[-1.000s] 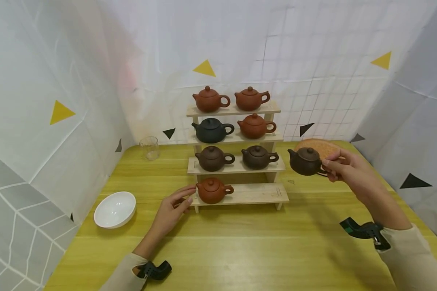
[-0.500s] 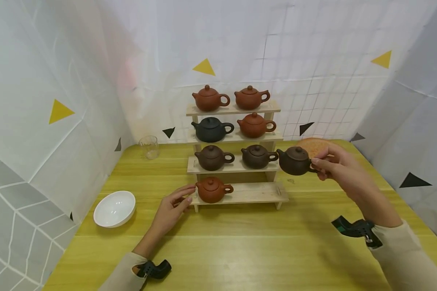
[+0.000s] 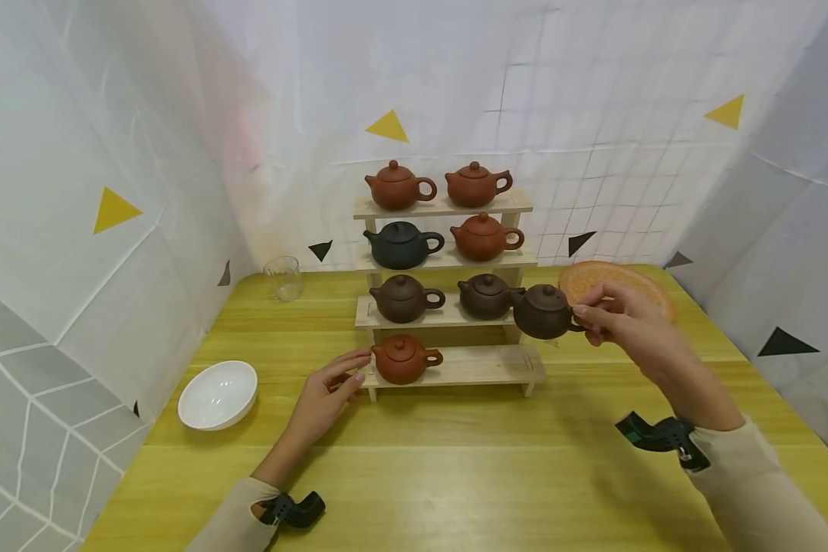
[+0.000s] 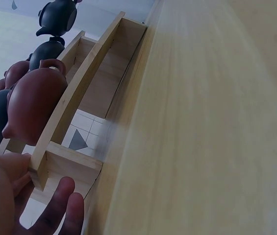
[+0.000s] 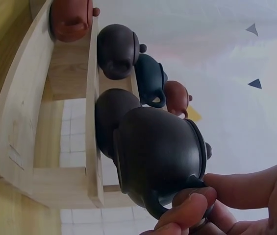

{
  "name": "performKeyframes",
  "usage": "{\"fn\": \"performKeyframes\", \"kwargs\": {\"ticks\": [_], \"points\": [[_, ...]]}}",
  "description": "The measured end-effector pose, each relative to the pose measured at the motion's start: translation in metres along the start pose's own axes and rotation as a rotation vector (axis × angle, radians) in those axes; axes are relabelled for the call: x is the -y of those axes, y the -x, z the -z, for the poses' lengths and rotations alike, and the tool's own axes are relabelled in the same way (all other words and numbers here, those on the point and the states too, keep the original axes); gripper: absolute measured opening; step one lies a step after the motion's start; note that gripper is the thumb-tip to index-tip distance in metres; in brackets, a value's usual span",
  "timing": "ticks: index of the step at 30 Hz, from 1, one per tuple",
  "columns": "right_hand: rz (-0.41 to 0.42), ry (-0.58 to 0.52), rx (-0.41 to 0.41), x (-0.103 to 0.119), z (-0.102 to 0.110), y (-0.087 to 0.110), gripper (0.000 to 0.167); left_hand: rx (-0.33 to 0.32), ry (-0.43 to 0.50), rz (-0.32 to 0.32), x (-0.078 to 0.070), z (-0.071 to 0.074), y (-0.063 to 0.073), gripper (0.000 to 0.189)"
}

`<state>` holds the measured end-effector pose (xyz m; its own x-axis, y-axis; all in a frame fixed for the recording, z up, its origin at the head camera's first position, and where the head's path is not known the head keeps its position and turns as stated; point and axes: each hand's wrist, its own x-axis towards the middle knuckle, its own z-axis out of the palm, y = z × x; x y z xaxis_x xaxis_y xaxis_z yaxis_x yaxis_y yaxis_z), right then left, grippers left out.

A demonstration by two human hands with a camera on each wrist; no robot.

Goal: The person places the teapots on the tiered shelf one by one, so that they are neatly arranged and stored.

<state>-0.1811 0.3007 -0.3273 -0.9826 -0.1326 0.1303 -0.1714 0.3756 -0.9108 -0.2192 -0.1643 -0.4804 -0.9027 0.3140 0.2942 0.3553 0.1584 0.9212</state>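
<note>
My right hand pinches a dark brown teapot by its handle. The teapot hangs in the air at the right end of the wooden stand, in front of another dark brown teapot on the second tier from the bottom. A red-brown teapot sits at the left of the bottom tier. My left hand touches that tier's left end with loosely spread fingers. In the left wrist view two fingers reach below the board. The right wrist view shows the held teapot close up.
Higher tiers bear more teapots, including a dark blue one and a red-brown one. A white bowl stands at the left, with a clear glass behind it. A round orange-brown mat lies behind my right hand.
My right hand has carried the dark brown teapot leftward and slightly down, nearer the stand's right end. My left hand has stayed in place.
</note>
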Motion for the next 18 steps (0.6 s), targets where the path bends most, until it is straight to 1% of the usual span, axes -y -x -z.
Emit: {"fn": "performKeyframes", "kwargs": {"ticks": [5, 10, 14, 18], "points": [[-0.043, 0.018, 0.027, 0.001, -0.006, -0.002, 0.021, 0.005, 0.004, 0.006, -0.001, 0.0, 0.0, 0.031], [-0.062, 0.018, 0.039, 0.002, -0.012, -0.004, 0.02, 0.014, 0.002, -0.002, -0.002, -0.001, 0.0, 0.032], [-0.061, 0.019, 0.045, 0.001, -0.014, -0.004, 0.02, 0.012, 0.001, -0.002, -0.003, -0.001, -0.001, 0.032], [-0.051, 0.004, 0.05, 0.002, -0.018, -0.003, 0.02, 0.008, 0.005, 0.012, -0.004, -0.001, 0.0, 0.032]]}}
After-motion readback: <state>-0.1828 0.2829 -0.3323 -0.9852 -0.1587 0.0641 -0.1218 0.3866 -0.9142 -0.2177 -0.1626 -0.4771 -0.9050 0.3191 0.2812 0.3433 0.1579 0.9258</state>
